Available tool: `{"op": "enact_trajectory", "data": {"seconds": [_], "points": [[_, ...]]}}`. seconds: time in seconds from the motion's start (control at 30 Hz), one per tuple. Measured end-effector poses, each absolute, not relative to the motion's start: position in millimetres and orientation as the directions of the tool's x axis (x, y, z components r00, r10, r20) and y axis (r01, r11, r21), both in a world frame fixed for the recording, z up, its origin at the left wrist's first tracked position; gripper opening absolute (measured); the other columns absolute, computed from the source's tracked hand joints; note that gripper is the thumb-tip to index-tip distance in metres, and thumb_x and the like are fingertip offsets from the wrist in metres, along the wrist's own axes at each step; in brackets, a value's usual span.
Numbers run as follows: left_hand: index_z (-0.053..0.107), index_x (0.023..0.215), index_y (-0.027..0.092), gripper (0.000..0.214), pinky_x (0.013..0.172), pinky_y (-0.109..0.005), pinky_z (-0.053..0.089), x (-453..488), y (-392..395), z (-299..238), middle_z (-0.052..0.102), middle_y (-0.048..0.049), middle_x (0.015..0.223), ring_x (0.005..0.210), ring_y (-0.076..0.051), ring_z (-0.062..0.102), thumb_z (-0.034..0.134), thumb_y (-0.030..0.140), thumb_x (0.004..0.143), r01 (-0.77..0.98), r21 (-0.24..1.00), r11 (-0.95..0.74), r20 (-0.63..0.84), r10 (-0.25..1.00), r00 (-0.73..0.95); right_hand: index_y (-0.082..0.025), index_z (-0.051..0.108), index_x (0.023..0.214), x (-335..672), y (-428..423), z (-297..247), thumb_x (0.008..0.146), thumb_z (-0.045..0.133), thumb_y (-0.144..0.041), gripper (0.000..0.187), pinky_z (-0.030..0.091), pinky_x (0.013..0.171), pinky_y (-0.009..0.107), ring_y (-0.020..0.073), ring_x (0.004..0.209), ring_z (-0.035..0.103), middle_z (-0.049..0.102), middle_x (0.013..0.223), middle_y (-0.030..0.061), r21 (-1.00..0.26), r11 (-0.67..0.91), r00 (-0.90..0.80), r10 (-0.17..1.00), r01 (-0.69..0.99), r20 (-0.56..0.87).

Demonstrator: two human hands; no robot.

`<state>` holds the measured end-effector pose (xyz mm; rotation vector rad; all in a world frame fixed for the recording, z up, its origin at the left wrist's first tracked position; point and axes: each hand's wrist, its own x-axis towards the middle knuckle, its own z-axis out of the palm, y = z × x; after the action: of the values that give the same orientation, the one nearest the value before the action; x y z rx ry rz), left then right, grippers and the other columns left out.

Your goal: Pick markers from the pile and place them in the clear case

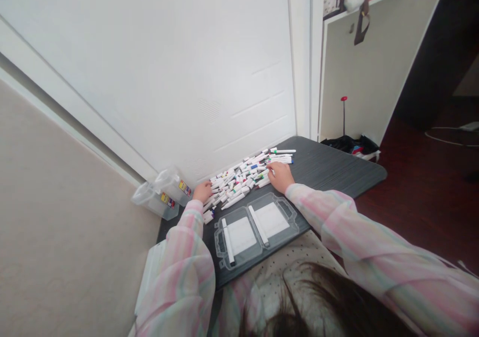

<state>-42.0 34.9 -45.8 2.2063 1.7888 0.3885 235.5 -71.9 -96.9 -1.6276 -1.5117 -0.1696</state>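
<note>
So far, just two white markers, a left one (228, 242) and a right one (258, 225), lie in an open clear plastic case (249, 257) at the lower centre of the frame, one in each half; by that measure the work looks barely begun. The great bulk of the markers, a loose heap (235, 186), lies across the middle of the bench (318, 167), unsorted and pointing every way. At the heap's left edge rests the left hand (203, 191), at its right edge the right hand (280, 176), fingers bent against the barrels; whether either grips a marker cannot be told.

The markers are slim, smooth and pale, some with bands of green, blue or red. The case is thin and see-through, with rounded corners, moulded handles and a flat white card in each half. Two clear tubs, a front one (149, 197) and a back one (175, 177), with bright labels, stand at centre left. The bench top is dark and finely grained, set against a smooth white panel (179, 67); soft striped sleeves cover both arms.
</note>
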Motion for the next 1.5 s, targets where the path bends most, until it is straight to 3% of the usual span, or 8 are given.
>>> {"op": "enact_trajectory", "data": {"seconds": [0.53,0.67,0.83,1.0,1.23,1.37,1.5], "points": [[0.052,0.102,0.015,0.026,0.076,-0.035,0.047,-127,18,-30,0.054,-0.0059,0.103,0.09,-0.016,0.054,0.047,0.031,0.082,0.986,0.075,-0.151,-0.252,0.954,0.165,-0.014,0.057,0.084,237,-71,-99,0.072,0.042,-0.014,0.02,0.033,0.077,0.034,0.0221,0.088,0.052,0.061,0.09,0.0103,-0.49,0.15,0.221,0.755,0.859,0.617],[0.052,0.101,0.015,0.026,0.076,-0.034,0.047,-120,16,-36,0.054,-0.0059,0.103,0.089,-0.016,0.054,0.047,0.031,0.082,0.983,0.038,-0.182,-0.243,0.952,0.186,-0.014,0.057,0.084,237,-71,-99,0.071,0.042,-0.013,0.02,0.034,0.076,0.033,0.022,0.087,0.052,0.061,0.089,0.0101,-0.476,0.145,0.213,0.755,0.868,0.619],[0.052,0.103,0.015,0.027,0.08,-0.037,0.045,-102,18,-39,0.053,-0.0067,0.107,0.093,-0.017,0.052,0.046,0.032,0.082,0.973,0.033,-0.229,-0.133,0.964,0.231,-0.014,0.058,0.084,237,-71,-100,0.071,0.041,-0.013,0.021,0.034,0.077,0.033,0.0224,0.087,0.052,0.061,0.089,0.0104,-0.468,0.148,0.204,0.758,0.871,0.62],[0.051,0.106,0.017,0.027,0.083,-0.038,0.044,-78,24,-48,0.05,-0.0072,0.112,0.097,-0.018,0.051,0.045,0.031,0.083,0.959,0.051,-0.279,-0.065,0.957,0.282,-0.015,0.057,0.084,238,-70,-101,0.071,0.042,-0.013,0.02,0.035,0.077,0.034,0.0224,0.087,0.051,0.061,0.088,0.0102,-0.471,0.151,0.207,0.754,0.869,0.623],[0.052,0.103,0.017,0.025,0.08,-0.036,0.045,-63,36,-49,0.052,-0.0066,0.107,0.094,-0.016,0.052,0.047,0.03,0.082,0.957,0.123,-0.263,-0.092,0.957,0.275,-0.015,0.058,0.082,239,-68,-102,0.071,0.042,-0.013,0.02,0.037,0.076,0.033,0.021,0.085,0.052,0.061,0.085,0.0088,-0.469,0.16,0.203,0.749,0.869,0.631],[0.051,0.104,0.017,0.026,0.08,-0.036,0.045,-64,31,-45,0.052,-0.0068,0.107,0.093,-0.016,0.052,0.047,0.03,0.082,0.94,0.24,-0.244,-0.062,0.962,0.266,-0.015,0.058,0.082,239,-68,-101,0.071,0.041,-0.013,0.02,0.037,0.077,0.032,0.0208,0.085,0.053,0.061,0.086,0.009,-0.48,0.169,0.211,0.74,0.861,0.639],[0.052,0.103,0.015,0.027,0.081,-0.038,0.044,-65,21,-32,0.053,-0.0071,0.107,0.094,-0.017,0.052,0.047,0.03,0.082,0.868,0.433,-0.243,0.012,0.965,0.264,-0.015,0.058,0.081,239,-68,-101,0.071,0.042,-0.013,0.019,0.037,0.077,0.032,0.0206,0.085,0.053,0.062,0.085,0.0085,-0.488,0.178,0.216,0.733,0.854,0.645]]}}
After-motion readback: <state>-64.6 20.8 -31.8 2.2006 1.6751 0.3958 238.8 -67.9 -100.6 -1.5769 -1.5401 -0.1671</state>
